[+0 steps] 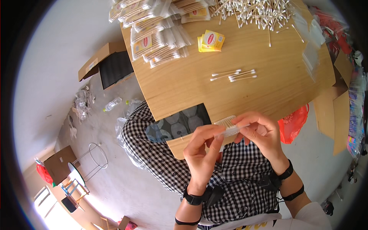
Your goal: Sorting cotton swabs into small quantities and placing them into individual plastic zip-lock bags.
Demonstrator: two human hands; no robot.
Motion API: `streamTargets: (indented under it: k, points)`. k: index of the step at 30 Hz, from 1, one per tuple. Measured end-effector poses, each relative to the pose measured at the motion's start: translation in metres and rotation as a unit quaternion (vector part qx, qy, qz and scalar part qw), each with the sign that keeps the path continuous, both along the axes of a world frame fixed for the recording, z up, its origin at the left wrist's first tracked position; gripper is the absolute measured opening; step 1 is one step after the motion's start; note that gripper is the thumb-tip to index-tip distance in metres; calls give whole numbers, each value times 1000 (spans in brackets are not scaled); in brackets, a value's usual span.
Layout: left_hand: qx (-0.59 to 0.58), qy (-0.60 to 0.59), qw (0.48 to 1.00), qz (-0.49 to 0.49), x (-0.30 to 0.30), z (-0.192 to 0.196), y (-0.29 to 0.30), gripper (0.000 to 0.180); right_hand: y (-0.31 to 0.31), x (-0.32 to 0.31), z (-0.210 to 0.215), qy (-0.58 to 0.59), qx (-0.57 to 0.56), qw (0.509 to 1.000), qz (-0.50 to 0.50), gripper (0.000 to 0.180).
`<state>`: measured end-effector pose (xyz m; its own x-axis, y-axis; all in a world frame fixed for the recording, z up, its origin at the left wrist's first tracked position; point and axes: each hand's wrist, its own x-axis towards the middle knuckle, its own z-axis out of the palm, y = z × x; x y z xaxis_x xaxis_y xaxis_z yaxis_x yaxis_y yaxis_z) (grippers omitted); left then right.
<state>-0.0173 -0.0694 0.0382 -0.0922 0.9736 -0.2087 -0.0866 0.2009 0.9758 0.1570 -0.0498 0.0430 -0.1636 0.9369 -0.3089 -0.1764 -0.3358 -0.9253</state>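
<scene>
Just over the table's near edge, both hands hold a small clear plastic bag of cotton swabs (230, 122) between them. My left hand (201, 149) pinches one end with thumb and fingers. At the other end, my right hand (264, 134) grips the bag the same way. Beyond the hands, several loose cotton swabs (234, 75) lie side by side on the wooden table (264, 92). Farther off is a small stack of yellow cards (212, 40). Filled swab bags (161, 42) are heaped at the far left, and a big pile of loose swabs (257, 13) covers the far right.
Flat clear bags (311, 61) rest by the table's right edge. A dark patterned panel (186, 122) lies at the near left edge, above my checked clothing. A red plastic bag (294, 124) and cardboard boxes (326, 115) stand right of the table. A bottle (112, 104) lies on the floor.
</scene>
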Motion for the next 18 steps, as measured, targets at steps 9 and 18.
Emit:
streamTargets:
  k: [9, 18]
  points:
    - [-78, -198, 977, 17, 8, -1, -2, 24, 2, -6, -1, 37, -52, 998, -10, 17]
    - [-65, -115, 991, 22, 8, 4, 1, 20, 5, -4, -1, 19, -42, 999, 9, 18]
